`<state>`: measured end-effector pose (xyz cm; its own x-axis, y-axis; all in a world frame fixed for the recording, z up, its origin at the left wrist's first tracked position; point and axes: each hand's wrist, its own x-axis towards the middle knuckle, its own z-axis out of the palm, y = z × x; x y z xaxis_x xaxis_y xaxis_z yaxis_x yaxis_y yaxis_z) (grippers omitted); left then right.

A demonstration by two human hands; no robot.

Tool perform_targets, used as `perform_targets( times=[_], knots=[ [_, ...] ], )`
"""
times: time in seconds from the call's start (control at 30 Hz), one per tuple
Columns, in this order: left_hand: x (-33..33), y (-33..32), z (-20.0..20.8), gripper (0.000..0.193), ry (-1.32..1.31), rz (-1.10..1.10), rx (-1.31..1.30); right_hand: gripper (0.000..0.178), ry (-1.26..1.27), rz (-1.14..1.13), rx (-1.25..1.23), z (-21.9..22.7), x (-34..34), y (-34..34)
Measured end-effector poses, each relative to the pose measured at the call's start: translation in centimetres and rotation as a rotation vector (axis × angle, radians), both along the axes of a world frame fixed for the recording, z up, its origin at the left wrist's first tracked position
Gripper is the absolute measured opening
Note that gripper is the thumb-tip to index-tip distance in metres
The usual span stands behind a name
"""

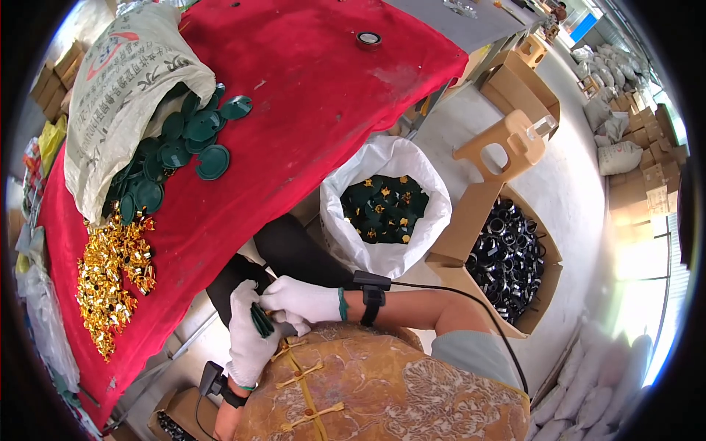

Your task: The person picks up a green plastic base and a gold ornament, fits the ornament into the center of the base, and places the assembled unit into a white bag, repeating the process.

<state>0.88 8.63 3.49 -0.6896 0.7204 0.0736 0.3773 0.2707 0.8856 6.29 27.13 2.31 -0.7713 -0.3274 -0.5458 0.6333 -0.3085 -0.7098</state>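
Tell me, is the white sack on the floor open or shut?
Open: the white sack has its mouth spread wide, showing green pieces and gold pieces inside.

a red cloth (316, 88) covers the table. on it a printed pale sack (121, 95) lies on its side, its mouth spilling green discs (202, 126) onto the cloth. shiny gold pieces (110, 279) are heaped just beside the mouth, and a roll of tape (368, 39) lies well apart. the grey floor (581, 169) bears an open white bag (434, 180), a tan stool (507, 136) and an open cardboard box (460, 253).
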Motion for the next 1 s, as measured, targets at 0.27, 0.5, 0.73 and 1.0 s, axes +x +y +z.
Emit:
perform_targets(
  times=[0.27, 0.5, 0.73, 1.0],
  knots=[
    [-0.1, -1.7, 0.2, 0.073, -0.746, 0.083, 0.131, 0.031, 0.938, 0.066, 1.068, 0.1, 1.7, -1.8],
    [2.5, -2.7, 0.3, 0.067, -0.462, 0.068, 0.128, 0.022, 1.194, 0.005, 1.088, -1.7, 3.5, -3.2],
    [4.4, -1.8, 1.6, 0.067, 0.3, 0.085, -0.045, 0.034, 0.154, -0.123, 0.034, 0.4, 3.7, -2.9],
    [2.4, -4.1, 1.8, 0.068, -1.106, 0.082, 0.293, 0.032, 1.068, 0.182, 1.133, 0.4, 3.6, -3.6]
  ],
)
